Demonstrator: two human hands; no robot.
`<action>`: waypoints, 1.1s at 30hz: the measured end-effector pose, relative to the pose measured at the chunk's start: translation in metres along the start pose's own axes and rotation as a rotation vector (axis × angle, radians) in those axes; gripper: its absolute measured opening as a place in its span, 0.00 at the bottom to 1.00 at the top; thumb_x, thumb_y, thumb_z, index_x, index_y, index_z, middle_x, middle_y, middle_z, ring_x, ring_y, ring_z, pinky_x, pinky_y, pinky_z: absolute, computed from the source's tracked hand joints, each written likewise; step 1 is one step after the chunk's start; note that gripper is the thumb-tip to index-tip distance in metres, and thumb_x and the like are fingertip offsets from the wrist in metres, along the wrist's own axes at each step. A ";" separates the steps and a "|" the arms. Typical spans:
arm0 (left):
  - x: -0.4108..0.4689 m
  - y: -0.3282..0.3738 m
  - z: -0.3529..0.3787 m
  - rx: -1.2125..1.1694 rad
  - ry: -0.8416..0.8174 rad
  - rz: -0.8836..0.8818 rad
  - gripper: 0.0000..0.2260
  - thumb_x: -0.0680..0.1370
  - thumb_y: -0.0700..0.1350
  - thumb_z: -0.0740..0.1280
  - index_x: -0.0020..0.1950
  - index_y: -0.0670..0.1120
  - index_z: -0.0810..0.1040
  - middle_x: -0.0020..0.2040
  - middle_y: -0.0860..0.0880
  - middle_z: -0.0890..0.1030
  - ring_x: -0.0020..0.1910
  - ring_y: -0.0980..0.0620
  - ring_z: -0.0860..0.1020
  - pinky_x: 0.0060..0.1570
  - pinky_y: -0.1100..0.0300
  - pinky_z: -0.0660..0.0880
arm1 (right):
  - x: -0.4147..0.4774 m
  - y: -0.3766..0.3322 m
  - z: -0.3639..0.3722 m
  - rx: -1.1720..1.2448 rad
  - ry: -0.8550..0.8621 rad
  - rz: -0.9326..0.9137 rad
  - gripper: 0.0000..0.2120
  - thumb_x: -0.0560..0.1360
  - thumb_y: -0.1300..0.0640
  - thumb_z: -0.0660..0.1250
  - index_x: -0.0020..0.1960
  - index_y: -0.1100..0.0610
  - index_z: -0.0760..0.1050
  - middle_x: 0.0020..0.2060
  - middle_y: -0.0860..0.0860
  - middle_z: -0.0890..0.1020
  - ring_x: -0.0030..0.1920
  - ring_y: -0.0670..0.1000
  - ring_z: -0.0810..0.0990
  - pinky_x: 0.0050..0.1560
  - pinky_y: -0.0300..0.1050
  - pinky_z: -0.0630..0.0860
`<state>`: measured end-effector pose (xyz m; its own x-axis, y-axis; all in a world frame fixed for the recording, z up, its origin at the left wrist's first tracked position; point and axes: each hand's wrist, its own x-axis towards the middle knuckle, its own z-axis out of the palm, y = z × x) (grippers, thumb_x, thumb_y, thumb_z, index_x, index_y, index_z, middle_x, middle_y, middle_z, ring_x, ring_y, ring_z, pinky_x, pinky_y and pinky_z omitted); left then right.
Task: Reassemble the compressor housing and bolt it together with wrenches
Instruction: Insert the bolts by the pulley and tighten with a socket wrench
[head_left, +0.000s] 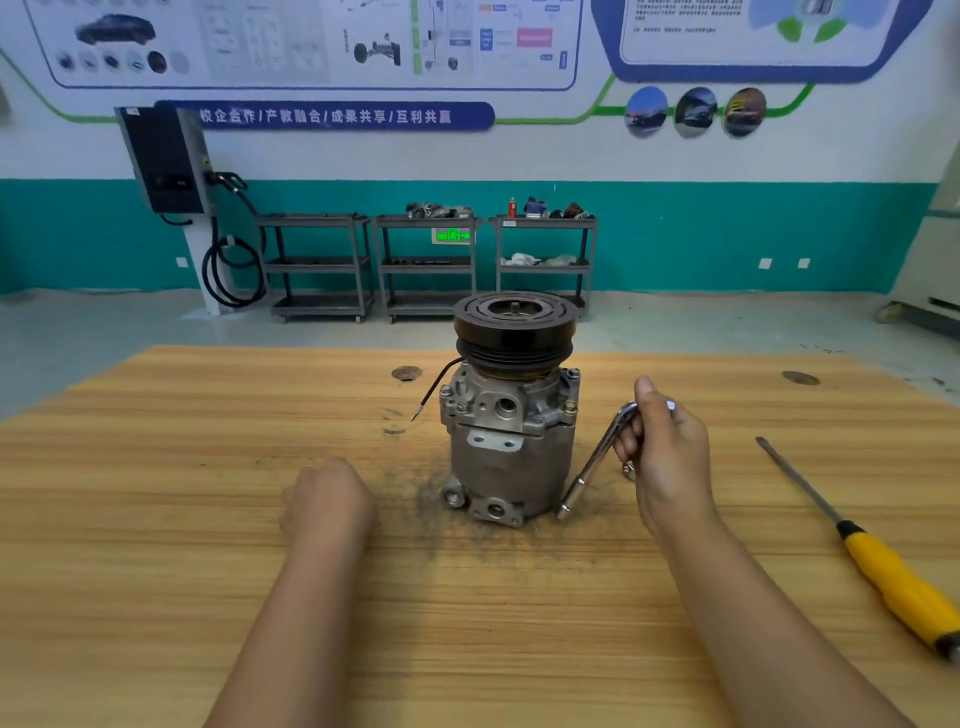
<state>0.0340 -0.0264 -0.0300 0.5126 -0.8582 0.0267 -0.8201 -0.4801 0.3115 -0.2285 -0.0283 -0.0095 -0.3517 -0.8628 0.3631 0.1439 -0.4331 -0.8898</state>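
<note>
I am wrapping my right hand's (667, 457) fingers round the bent upper end of the wrench (592, 467), just right of centre. The compressor (511, 421) is standing upright mid-frame, pulley up. The wrench's lower tip is sitting beside its base. My left hand (327, 501) is resting fisted on the table (156, 467), lower left of it.

On the far white wall, a long dark blue banner with rounded ends (332, 115) carries white Chinese characters: 校企合作/产教融合/成果共享/互利共赢. Lower, on the teal part of the wall behind the middle grey metal cart (427, 260), a small glowing green exit sign (452, 236) shows a running figure and an arrow. The large white posters (311, 41) above also hold print, but it is too blurred to read.
</note>
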 end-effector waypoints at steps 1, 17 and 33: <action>0.001 -0.001 0.002 0.010 0.004 0.005 0.16 0.78 0.39 0.55 0.64 0.41 0.73 0.62 0.40 0.75 0.63 0.40 0.72 0.58 0.52 0.71 | -0.002 0.000 0.001 -0.044 -0.011 -0.019 0.26 0.79 0.50 0.60 0.22 0.48 0.69 0.18 0.46 0.68 0.22 0.43 0.67 0.27 0.38 0.66; -0.067 0.053 -0.015 -1.232 0.479 0.801 0.10 0.72 0.41 0.72 0.42 0.56 0.77 0.42 0.56 0.81 0.44 0.59 0.79 0.44 0.69 0.74 | -0.011 -0.002 0.007 -0.159 -0.014 -0.111 0.25 0.79 0.53 0.60 0.23 0.50 0.66 0.18 0.47 0.69 0.21 0.43 0.66 0.23 0.33 0.64; -0.064 0.083 -0.016 -0.843 0.674 0.994 0.04 0.70 0.43 0.72 0.39 0.43 0.81 0.42 0.55 0.82 0.46 0.51 0.74 0.44 0.44 0.75 | -0.017 -0.007 0.012 -0.297 -0.055 -0.120 0.18 0.78 0.53 0.61 0.30 0.55 0.67 0.22 0.46 0.68 0.26 0.46 0.66 0.30 0.42 0.65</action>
<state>-0.0634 -0.0087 0.0091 0.0514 -0.4059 0.9125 -0.6322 0.6940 0.3444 -0.2130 -0.0139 -0.0060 -0.2978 -0.8267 0.4773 -0.1746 -0.4443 -0.8787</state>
